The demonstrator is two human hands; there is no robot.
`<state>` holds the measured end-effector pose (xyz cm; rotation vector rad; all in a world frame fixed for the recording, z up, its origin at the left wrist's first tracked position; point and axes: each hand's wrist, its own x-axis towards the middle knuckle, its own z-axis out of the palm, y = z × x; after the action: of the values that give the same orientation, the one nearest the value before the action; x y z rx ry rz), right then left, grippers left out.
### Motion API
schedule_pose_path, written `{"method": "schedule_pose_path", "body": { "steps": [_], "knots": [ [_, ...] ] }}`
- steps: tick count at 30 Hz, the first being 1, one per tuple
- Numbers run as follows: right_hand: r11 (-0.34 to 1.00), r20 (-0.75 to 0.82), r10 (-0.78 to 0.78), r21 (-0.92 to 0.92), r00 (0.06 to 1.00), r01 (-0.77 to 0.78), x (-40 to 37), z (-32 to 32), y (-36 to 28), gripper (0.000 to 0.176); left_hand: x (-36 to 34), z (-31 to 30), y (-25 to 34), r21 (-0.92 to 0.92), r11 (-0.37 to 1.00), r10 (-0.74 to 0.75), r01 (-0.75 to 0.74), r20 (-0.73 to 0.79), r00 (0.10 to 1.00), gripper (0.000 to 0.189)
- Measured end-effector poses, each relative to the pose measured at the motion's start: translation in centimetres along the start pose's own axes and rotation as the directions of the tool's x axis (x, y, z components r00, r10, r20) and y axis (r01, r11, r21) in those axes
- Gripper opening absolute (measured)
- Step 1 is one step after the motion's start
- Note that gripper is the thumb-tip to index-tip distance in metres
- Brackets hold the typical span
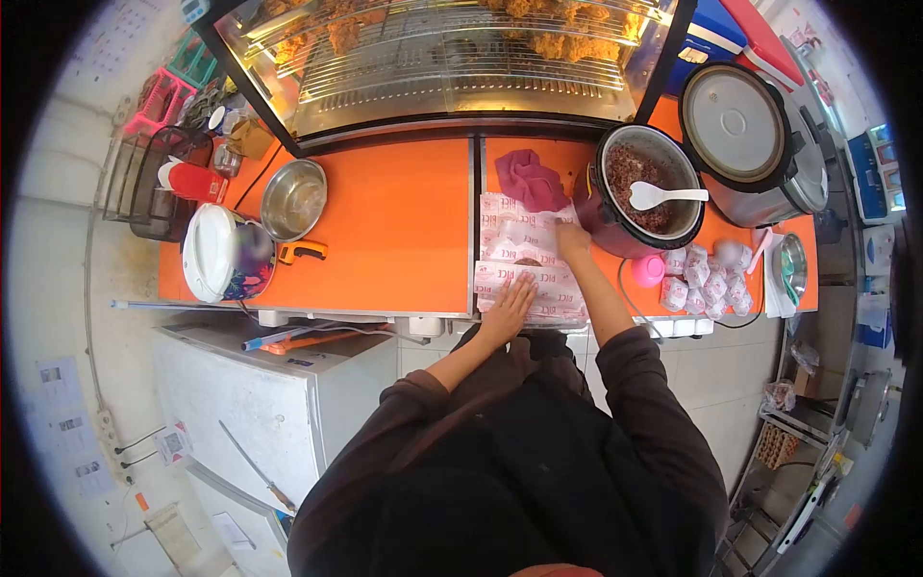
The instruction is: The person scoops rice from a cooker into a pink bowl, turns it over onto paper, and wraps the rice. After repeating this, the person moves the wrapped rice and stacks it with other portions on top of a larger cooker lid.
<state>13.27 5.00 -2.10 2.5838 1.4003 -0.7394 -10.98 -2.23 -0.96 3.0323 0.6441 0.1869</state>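
Far left: white-lidded pot (223,252) sat on the orange counter (394,226), with a steel bowl (293,197) just behind it and an orange-handled tool (303,252) beside it. Centre counter was bare orange.

The stack of printed paper wrappers (519,245) lay at the counter's front edge, right of the centre seam. Left hand (508,306) was open, palm down, fingers spread flat on the near sheet. A maroon cloth (531,180) lay touching the stack's far edge.

Right hand (573,238) was on the stack's right edge, fingers curled down onto the paper. Can't tell if it was pinching a sheet or just pressing.

Just right of that hand stood the open rice cooker (642,197), holding dark rice and a white spoon (663,195). A pink cup (648,270) and a cluster of wrapped packets (707,281) sat near the front, and a small steel bowl (790,264) at far right.
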Motion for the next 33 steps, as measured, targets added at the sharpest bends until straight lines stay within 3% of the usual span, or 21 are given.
{"method": "schedule_pose_path", "body": {
  "steps": [4, 5, 6, 7, 9, 11, 13, 14, 16, 17, 19, 21, 23, 27, 29, 33],
  "knots": [
    [0.98, 0.079, -0.015, -0.198, 0.997, 0.031, 0.2, 0.6, 1.0, 0.027, 0.1, -0.2, 0.3, -0.064, 0.998, -0.016, 0.014, -0.03, 0.999, 0.063],
    [0.975, -0.142, -0.143, -0.19, 0.98, 0.115, -0.7, 1.6, 0.7, 0.027, 0.3, -0.1, 0.2, -0.062, 0.998, -0.016, 0.014, -0.033, 0.999, 0.063],
    [0.959, -0.352, -0.261, -0.201, 0.899, 0.199, -1.3, 2.2, 0.1, 0.027, 0.3, 0.2, 0.2, -0.062, 0.998, -0.018, 0.015, -0.046, 0.999, 0.063],
    [0.958, -0.349, -0.264, -0.2, 0.899, 0.203, -1.8, 2.0, -0.8, 0.027, 0.2, 0.2, 0.2, -0.063, 0.998, -0.021, 0.018, -0.056, 0.998, 0.064],
    [0.91, -0.433, -0.394, -0.307, 0.811, 0.278, -3.3, 1.2, -2.3, 0.025, 0.1, 0.0, 0.4, -0.054, 0.998, -0.031, 0.029, -0.041, 0.999, 0.062],
    [0.926, -0.418, -0.376, -0.208, 0.827, 0.316, -6.0, -0.9, -3.8, 0.018, 0.1, -0.2, 0.4, -0.045, 0.998, -0.034, 0.032, -0.035, 0.999, 0.06],
    [0.899, -0.47, -0.339, 0.093, 0.815, 0.428, -8.7, -1.1, -4.0, 0.01, 0.2, -0.1, 0.5, -0.076, 0.997, -0.029, 0.026, -0.029, 0.999, 0.057],
    [0.9, -0.467, -0.339, 0.09, 0.817, 0.426, -9.6, -0.4, -3.8, 0.01, 0.3, 0.0, 0.6, -0.081, 0.996, -0.029, 0.027, -0.029, 0.999, 0.057],
    [0.811, -0.597, -0.442, 0.053, 0.67, 0.582, -11.6, 1.3, -3.3, 0.011, 0.2, 0.2, 0.8, -0.052, 0.998, -0.024, 0.022, -0.025, 0.999, 0.05],
    [0.813, -0.589, -0.443, 0.054, 0.676, 0.58, -12.5, 2.0, -3.0, 0.011, 0.0, 0.6, 1.0, -0.061, 0.998, -0.026, 0.025, -0.021, 0.999, 0.05],
    [0.764, -0.694, -0.427, 0.067, 0.58, 0.642, -14.0, 2.9, -2.6, 0.014, -0.3, 1.8, 1.1, -0.079, 0.997, -0.016, 0.009, -0.081, 0.997, 0.044],
    [0.768, -0.703, -0.409, 0.08, 0.582, 0.636, -14.7, 3.4, -2.3, 0.015, -0.5, 2.5, 1.4, -0.043, 0.999, -0.005, -0.001, -0.132, 0.991, 0.041],
    [0.719, -0.73, -0.423, 0.091, 0.537, 0.689, -15.3, 3.5, -2.0, 0.017, -0.7, 2.7, 1.9, -0.018, 1.0, -0.023, 0.022, -0.02, 1.0, 0.041],
    [0.691, -0.734, -0.405, 0.146, 0.546, 0.708, -16.1, 3.9, -1.2, 0.021, -0.7, 4.7, 2.3, -0.033, 0.999, -0.011, 0.01, -0.053, 0.999, 0.04],
    [0.679, -0.742, -0.395, 0.162, 0.542, 0.716, -16.3, 3.9, -1.0, 0.022, -0.6, 4.5, 2.4, -0.118, 0.991, -0.061, 0.066, 0.047, 0.997, 0.038],
    [0.69, -0.731, -0.378, 0.186, 0.568, 0.699, -15.9, 3.9, -0.9, 0.023, -0.3, 0.7, 0.5, -0.189, 0.981, -0.058, 0.052, -0.027, 0.998, 0.034]
  ]
}}
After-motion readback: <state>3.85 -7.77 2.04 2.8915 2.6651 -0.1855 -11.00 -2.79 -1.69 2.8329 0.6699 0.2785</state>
